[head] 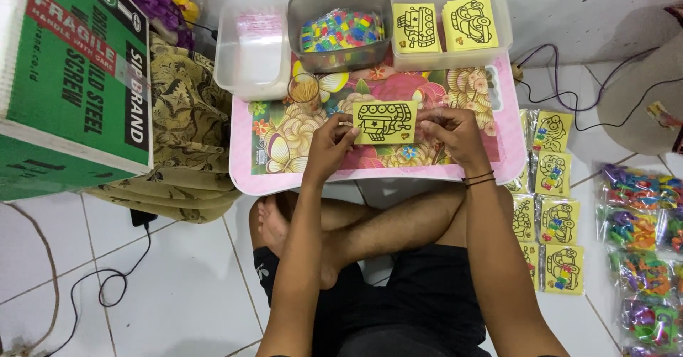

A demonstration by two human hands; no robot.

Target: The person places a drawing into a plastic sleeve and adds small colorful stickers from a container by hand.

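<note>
Head view: tubs (340,26) behind held card (385,122)

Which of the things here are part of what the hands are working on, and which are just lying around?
In use: yellow card, held by left hand and right hand; card stacks; bead tub; pink table.
Lying about: green box; cable; patterned cloth.

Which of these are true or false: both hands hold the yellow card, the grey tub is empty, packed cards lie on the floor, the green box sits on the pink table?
1. Both the left hand and right hand hold the yellow card. True.
2. The grey tub is empty. False: it holds small coloured pieces.
3. Packed cards lie on the floor. True.
4. The green box sits on the pink table. False: it stands beside it.
</note>
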